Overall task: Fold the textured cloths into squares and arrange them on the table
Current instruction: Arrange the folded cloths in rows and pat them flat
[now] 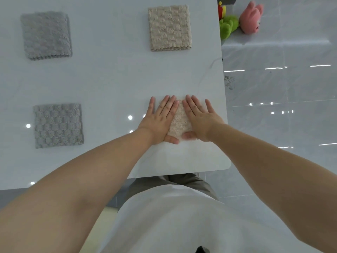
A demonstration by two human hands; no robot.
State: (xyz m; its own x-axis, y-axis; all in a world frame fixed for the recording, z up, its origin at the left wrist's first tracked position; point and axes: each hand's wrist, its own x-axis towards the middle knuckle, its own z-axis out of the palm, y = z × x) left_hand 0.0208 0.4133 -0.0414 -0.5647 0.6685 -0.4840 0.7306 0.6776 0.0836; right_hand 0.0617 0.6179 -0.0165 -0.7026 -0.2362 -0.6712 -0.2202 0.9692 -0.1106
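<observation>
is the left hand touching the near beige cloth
Touching. The head view shows the left hand lying flat on the near beige cloth, fingers straight across it; the right hand presses it too.

The first grey bumpy fleece cloth (46, 35) lies folded into a square at the far left of the white table (109, 79). It is a little turned, and its stacked edges show on the near side. The second grey bumpy fleece cloth (58, 126) lies folded square at the near left, well apart from the first. The first beige bumpy fleece cloth (170, 28) lies folded square at the far right. The second beige bumpy fleece cloth (180, 121) lies at the near right, flat under the left hand (160, 121) and the right hand (199, 119). They press it with straight fingers and hide most of it.
</observation>
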